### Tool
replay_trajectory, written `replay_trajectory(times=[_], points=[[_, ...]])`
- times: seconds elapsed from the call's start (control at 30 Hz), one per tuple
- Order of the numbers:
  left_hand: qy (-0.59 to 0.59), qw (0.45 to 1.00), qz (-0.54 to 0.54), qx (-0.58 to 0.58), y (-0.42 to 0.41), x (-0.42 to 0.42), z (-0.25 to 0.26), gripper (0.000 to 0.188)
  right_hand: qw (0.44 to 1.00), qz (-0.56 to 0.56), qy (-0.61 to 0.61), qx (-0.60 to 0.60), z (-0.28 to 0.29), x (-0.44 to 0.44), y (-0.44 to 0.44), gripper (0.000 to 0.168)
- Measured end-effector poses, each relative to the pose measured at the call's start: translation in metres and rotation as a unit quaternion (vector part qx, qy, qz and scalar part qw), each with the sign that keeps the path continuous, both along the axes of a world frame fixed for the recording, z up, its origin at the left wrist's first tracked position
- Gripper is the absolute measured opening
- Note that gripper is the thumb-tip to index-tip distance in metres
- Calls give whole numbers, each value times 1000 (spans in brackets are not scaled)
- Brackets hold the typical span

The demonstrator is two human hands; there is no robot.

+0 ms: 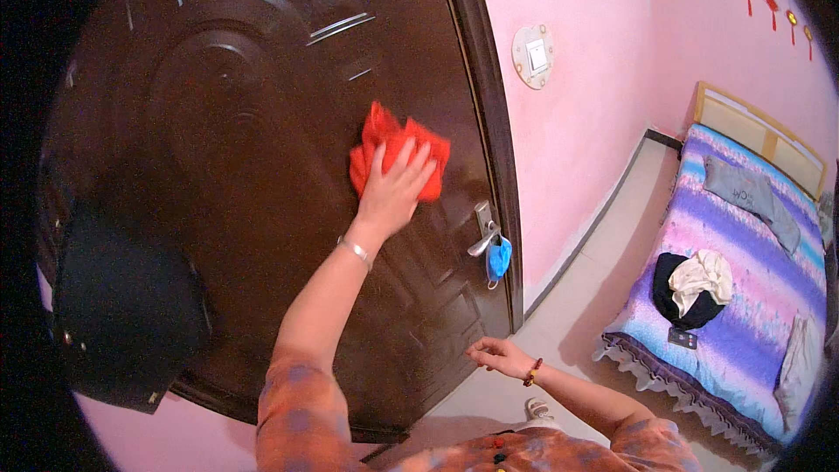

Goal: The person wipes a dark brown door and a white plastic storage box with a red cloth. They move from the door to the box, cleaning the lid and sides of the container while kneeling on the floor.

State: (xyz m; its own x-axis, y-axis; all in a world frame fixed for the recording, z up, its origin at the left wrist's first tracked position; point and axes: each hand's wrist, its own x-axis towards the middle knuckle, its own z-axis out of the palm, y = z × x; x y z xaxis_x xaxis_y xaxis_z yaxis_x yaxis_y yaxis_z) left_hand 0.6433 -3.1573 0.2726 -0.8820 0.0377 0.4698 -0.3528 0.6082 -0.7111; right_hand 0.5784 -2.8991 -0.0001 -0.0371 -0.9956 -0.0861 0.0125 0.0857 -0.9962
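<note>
With fingers spread, my left hand (396,187) presses a bright red cloth (377,124) flat against a dark brown panelled door (275,262). The cloth's edges are rumpled and stick out around the hand. To the right of the cloth is a metal door handle (484,236), from which a blue face mask (499,259) hangs. My right hand (499,355) is held low before my body, apart from the door, with its fingers loosely bent and no object visible in it. A beaded bracelet (533,372) circles the right wrist.
A dark flat panel-like object (131,314) is in front of the door's left side. On the pink wall (583,78) is a light switch (536,56). The bed (734,354) at right bears black and cream fabric (701,282), a remote-like device (682,338) and a grey pillow (747,193).
</note>
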Motion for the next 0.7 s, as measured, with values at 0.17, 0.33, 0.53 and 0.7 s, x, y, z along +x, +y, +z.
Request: replay_trajectory(times=[0.17, 0.33, 0.53, 0.7], points=[[96, 993, 3, -64, -17, -77, 83, 74, 998, 38, -20, -42, -6, -7, -14, 32], [175, 968, 46, -172, -27, -88, 178, 74, 996, 75, -31, 24, -23, -39, -35, 31], [259, 932, 65, -243, -26, -43, 250, 73, 993, 91, 42, -66, 5, -82, -92, 32], [311, 904, 147, -252, -15, 24, 256, 77, 852, -18, 288, -436, 179, -93, -156, 31]])
